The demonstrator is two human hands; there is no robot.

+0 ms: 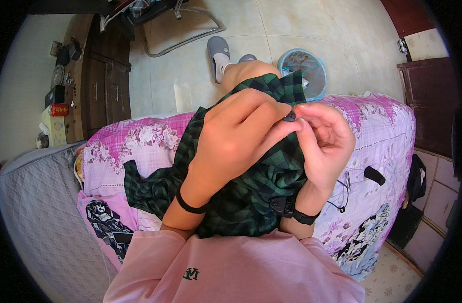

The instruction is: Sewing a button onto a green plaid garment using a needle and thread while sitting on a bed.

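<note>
My two hands are close together over my lap, with their fingertips meeting. My left hand (241, 132) is bent in, and its thumb and pointing finger pinch a small dark thing (290, 116). My right hand (331, 135) is curled, with its thumb and pointing finger right up against the same spot. I cannot tell if it pinches the small dark thing too, or just touches it. That thing is too little for me to say what it is.

Under both hands lies a green and black checked cloth (231, 202), all bunched up on my lap. I wear a black band (191, 204) on my left wrist and a black watch (305, 217) on my right one.

I am on a bed with a pink flowery cover (150, 137). Past my right fingertips, on the floor, is a blue bin (320, 91). Past my left hand is a gray shoe (219, 48) on a foot. To the right of my right hand, a black thing (375, 175) lies on the cover.
</note>
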